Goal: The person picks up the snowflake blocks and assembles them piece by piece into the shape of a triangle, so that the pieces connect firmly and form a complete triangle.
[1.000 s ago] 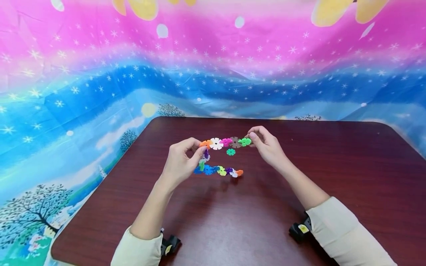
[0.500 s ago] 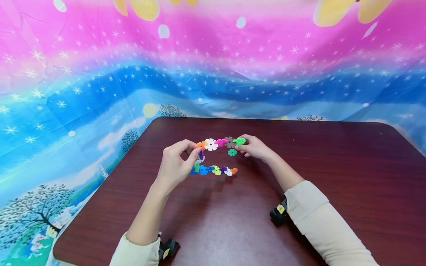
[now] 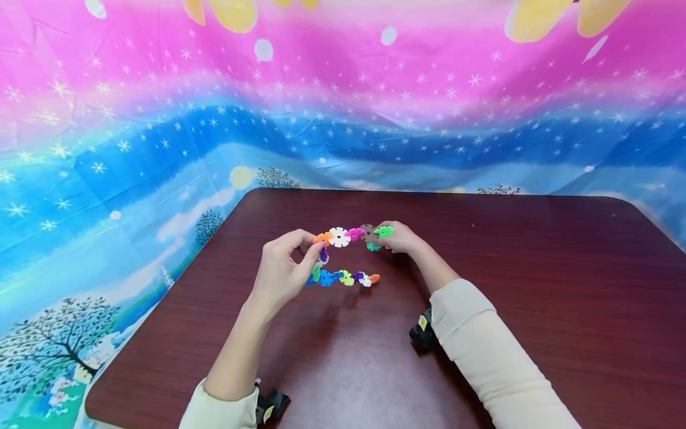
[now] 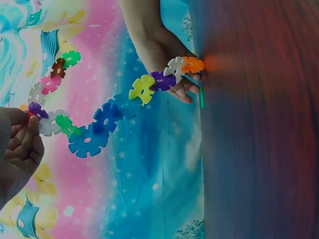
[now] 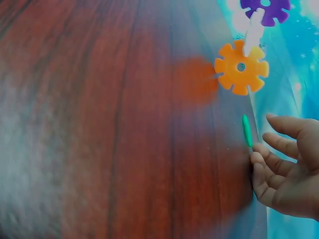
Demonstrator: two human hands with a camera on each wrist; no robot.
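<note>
My left hand (image 3: pixel 284 269) pinches a chain of interlocking snowflake discs (image 3: pixel 333 233) at its upper left corner, near an orange disc, holding it over the table. From there one arm of the chain runs right to a light green disc (image 3: pixel 384 232); the other hangs down and bends right, ending in an orange disc (image 5: pixel 231 74). A loose green snowflake disc (image 5: pixel 247 132) lies flat on the table beyond the chain. My right hand (image 5: pixel 289 174) is beside that disc, fingers loosely bent and fingertips right at its edge; in the head view the chain partly covers this hand.
The dark red-brown wooden table (image 3: pixel 536 298) has rounded far corners. A printed pink and blue cloth (image 3: pixel 343 119) hangs behind and at its left. Black camera mounts (image 3: pixel 423 330) sit at both wrists, below the light sleeves (image 3: pixel 498 351).
My right hand has left the light green end of the chain, moving left and down to the loose green disc. My left hand keeps its pinch on the chain, which shifted slightly left.
</note>
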